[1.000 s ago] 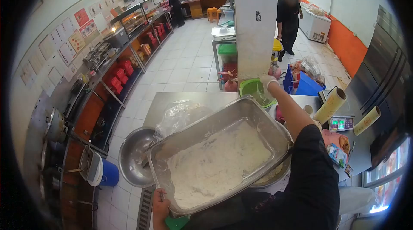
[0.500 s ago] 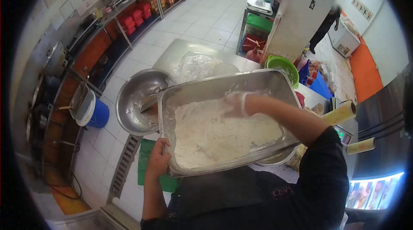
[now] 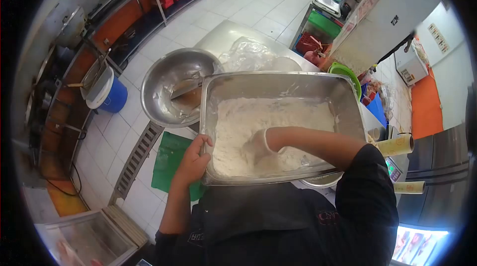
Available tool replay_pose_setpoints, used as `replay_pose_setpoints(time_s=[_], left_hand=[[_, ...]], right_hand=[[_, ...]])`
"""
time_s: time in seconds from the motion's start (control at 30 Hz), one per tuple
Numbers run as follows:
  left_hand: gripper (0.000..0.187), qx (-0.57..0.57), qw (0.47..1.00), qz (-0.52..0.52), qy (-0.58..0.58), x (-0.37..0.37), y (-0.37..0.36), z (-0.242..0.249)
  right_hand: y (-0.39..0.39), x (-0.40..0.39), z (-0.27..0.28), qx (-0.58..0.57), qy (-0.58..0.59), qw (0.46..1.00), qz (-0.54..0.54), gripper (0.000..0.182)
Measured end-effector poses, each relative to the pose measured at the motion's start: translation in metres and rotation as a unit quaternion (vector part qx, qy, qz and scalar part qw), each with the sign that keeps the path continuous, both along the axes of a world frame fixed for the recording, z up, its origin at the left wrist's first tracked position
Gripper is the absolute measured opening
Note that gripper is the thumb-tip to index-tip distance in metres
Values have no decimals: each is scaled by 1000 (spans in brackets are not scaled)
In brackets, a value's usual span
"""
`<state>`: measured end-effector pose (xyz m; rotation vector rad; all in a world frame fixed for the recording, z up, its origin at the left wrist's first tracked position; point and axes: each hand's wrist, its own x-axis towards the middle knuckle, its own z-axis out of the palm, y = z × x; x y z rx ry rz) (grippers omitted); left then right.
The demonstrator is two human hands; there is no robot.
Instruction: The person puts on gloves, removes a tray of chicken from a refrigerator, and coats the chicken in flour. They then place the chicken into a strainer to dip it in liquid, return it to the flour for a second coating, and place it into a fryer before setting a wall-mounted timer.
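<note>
A deep rectangular metal pan (image 3: 278,81) lies across the middle of the view, tilted a little. White flour (image 3: 238,117) covers its bottom, with lumpy patches toward the near side. My left hand (image 3: 195,160) grips the pan's left rim near the front corner, thumb over the edge. Reaching in from the right, my right hand (image 3: 259,149) is down in the flour. It looks floury, perhaps under a thin glove with a pale band at the wrist; its fingers are blurred and partly buried.
A round steel bowl (image 3: 161,89) with a flat blade-like tool stands left of the pan. Behind are clear plastic bags (image 3: 246,54) on a steel table (image 3: 218,37). A green basket (image 3: 343,71) sits back right, a blue bucket (image 3: 114,96) on the left floor, and a green sheet (image 3: 169,159) lies below.
My right hand has moved from above the flour at the pan's far side down into it, nearer me. The pan has levelled somewhat, my left hand still on its rim; the camera view has shifted.
</note>
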<state>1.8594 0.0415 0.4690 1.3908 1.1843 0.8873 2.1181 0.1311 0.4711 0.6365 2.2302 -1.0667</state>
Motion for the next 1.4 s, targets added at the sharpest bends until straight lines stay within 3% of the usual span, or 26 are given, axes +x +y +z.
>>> replay_pose_setpoints(time_s=[0.13, 0.23, 0.33, 0.43, 0.53, 0.63, 0.73, 0.83, 0.93, 1.03, 1.1, 1.17, 1.33, 1.4], left_hand=[[29, -11, 1000, 0, 1, 1, 2, 7], [28, 6, 1000, -5, -8, 1, 5, -1], [28, 22, 1000, -9, -10, 0, 7, -5], [29, -27, 1000, -11, 7, 2, 6, 9], [30, -34, 999, -12, -2, 2, 7, 8], [30, -19, 1000, -14, -3, 3, 5, 9], [30, -26, 1000, -15, 9, 3, 6, 12], [30, -32, 999, -11, -3, 3, 5, 12], [29, -18, 1000, -13, -2, 2, 5, 9], [29, 13, 1000, -19, 1, 1, 7, 2], [29, 23, 1000, -21, -3, 1, 8, -3], [29, 21, 1000, -20, -9, 1, 8, -5], [29, 7, 1000, -19, 9, 2, 7, 9], [29, 4, 1000, -19, 10, 2, 7, 10]], right_hand=[[19, 22, 12, 100, 43, 988, -110, 38], [28, 44, 0, 202, 58, 970, -124, 45], [32, 63, 14, 297, 69, 952, -18, 51], [35, 60, 37, 200, -102, 973, -49, 37], [25, 59, 81, 183, -35, 980, -71, 39], [29, 86, -17, 202, 84, 975, -36, 43], [-3, 64, -29, 344, -74, 936, 16, 45], [-5, 46, -9, 257, -158, 948, 96, 41], [21, 49, -33, 166, -5, 973, 159, 38], [30, 65, -40, 218, 130, 961, -107, 26], [46, 60, -19, 174, 40, 971, -157, 43], [48, 55, -17, 172, -9, 973, -157, 47], [31, 45, -67, 278, -25, 960, -20, 24], [38, 43, -63, 266, -100, 950, 127, 29]])
